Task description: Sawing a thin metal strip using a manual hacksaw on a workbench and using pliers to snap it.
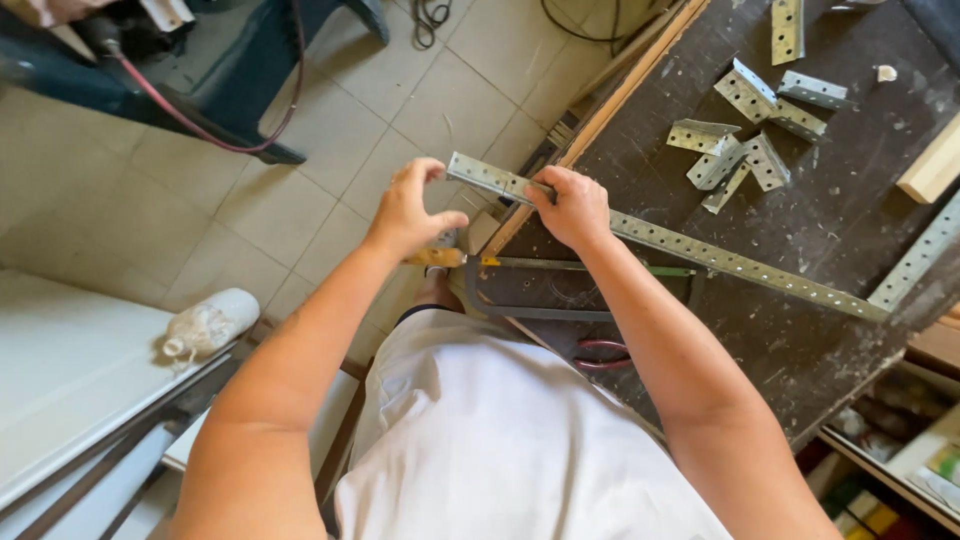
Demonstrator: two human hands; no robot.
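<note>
Galvanised perforated angle strip lies diagonally across the dark, scarred surface, its left end overhanging the edge above the tiled floor. Right hand is closed over the strip near the edge; left hand is half open, fingertips just beside the free end. Short cut angle pieces lie far right.

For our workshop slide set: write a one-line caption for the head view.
Right hand presses a perforated metal angle strip on the dark workbench; left hand touches its overhanging end.
</note>
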